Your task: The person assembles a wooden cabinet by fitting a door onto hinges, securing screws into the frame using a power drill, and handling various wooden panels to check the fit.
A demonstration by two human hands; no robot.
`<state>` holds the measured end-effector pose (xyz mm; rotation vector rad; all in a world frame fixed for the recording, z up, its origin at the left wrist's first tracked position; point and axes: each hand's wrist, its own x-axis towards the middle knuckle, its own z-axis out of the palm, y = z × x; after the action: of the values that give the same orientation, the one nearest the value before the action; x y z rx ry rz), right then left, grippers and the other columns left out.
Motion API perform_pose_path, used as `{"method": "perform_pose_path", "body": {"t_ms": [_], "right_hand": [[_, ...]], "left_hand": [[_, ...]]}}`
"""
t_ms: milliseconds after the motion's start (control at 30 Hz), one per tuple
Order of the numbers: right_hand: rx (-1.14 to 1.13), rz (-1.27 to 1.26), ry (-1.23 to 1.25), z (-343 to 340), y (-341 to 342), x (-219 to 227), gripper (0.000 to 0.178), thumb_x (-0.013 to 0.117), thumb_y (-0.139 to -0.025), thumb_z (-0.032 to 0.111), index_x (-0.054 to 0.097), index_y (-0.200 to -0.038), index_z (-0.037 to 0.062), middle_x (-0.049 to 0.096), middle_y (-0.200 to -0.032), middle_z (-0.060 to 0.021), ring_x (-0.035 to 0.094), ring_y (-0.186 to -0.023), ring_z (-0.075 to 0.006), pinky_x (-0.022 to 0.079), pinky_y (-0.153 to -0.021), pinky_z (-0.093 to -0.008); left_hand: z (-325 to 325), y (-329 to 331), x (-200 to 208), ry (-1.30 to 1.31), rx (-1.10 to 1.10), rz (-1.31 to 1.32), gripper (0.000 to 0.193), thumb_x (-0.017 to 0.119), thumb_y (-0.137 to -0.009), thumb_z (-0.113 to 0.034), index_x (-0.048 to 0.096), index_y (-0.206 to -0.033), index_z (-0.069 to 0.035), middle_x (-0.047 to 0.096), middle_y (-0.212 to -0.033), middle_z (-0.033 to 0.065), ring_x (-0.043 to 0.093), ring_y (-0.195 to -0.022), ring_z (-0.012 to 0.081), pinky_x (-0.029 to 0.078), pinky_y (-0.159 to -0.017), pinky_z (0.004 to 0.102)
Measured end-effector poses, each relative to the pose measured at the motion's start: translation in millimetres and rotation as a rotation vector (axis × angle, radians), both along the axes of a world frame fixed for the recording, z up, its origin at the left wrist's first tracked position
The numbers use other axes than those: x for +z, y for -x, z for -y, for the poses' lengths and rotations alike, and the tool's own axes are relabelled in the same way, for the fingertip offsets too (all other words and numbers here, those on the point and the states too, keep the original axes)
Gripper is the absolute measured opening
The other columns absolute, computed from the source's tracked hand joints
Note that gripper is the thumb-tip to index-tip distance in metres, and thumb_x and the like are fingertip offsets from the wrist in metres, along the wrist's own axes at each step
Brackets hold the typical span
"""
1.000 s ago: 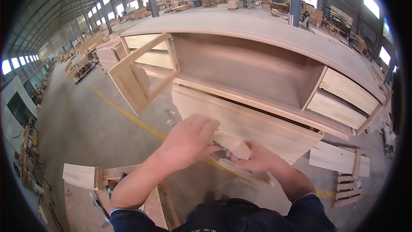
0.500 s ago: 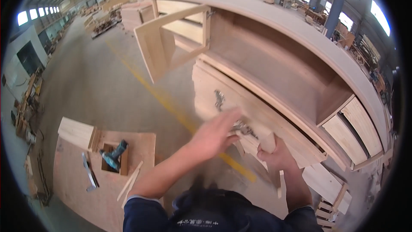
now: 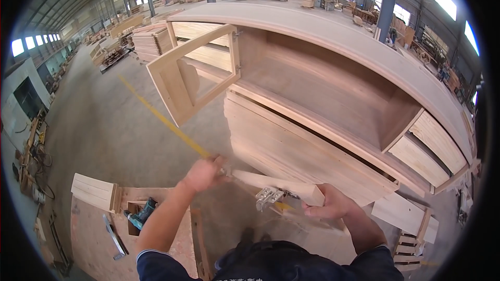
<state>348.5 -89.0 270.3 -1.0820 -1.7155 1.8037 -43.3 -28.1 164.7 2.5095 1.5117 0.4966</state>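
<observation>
A pale wooden cabinet door is between my hands, seen nearly edge-on and tilted, low in front of the cabinet. My right hand is closed around its near right corner. At the other end my left hand is closed at the edge, beside a small metal fitting that is partly hidden by the fingers. A shiny metal hinge sticks out from the door's edge, nearer my right hand. The door's lower part is blurred against the floor. Ahead stands a long wooden cabinet, with a matching framed door swung outward at its left.
At lower left, a work board carries a teal cordless drill in a wooden box, a metal square and a wood block. A wide panel fronts the cabinet's base. Wooden slats lie at lower right.
The door has come down and back toward me, away from the cabinet's lower panel. My left hand has moved left from near the hinges to the door's far end; my right hand keeps its corner.
</observation>
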Motion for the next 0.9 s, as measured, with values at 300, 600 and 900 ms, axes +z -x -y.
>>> {"method": "perform_pose_path", "body": {"t_ms": [300, 600, 900], "right_hand": [[-0.213, 0.104, -0.149, -26.8, 18.1, -40.0, 0.011, 0.067, -0.073, 0.012, 0.060, -0.072, 0.0042, 0.058, -0.067, -0.0020, 0.057, -0.061, -0.0115, 0.046, -0.057, -0.0281], [0.029, 0.326, -0.194, -46.7, 62.5, -61.7, 0.011, 0.067, -0.071, 0.011, 0.060, -0.077, 0.0039, 0.058, -0.068, -0.0028, 0.058, -0.063, -0.0142, 0.047, -0.060, -0.0295], [0.011, 0.313, -0.191, -71.0, 63.3, -106.0, 0.035, 0.062, -0.079, 0.011, 0.055, -0.111, -0.0009, 0.054, -0.075, -0.0047, 0.055, -0.062, -0.0146, 0.048, -0.059, -0.0304]], "left_hand": [[-12.8, -55.9, -83.7, -0.316, 0.423, 0.396, 0.038, 0.076, -0.081, -0.020, 0.062, -0.112, -0.003, 0.067, -0.119, 0.0158, 0.067, -0.099, 0.0371, 0.056, -0.082, 0.0446], [118.1, 5.5, -189.5, -0.265, 0.975, 0.461, 0.042, 0.068, -0.082, -0.010, 0.059, -0.122, 0.000, 0.065, -0.113, 0.0201, 0.063, -0.106, 0.0393, 0.053, -0.090, 0.0465], [376.1, 137.4, -290.7, 0.142, 1.552, -0.091, 0.027, 0.063, -0.085, -0.009, 0.066, -0.112, -0.007, 0.061, -0.112, 0.0147, 0.058, -0.108, 0.0364, 0.049, -0.091, 0.0496]]}}
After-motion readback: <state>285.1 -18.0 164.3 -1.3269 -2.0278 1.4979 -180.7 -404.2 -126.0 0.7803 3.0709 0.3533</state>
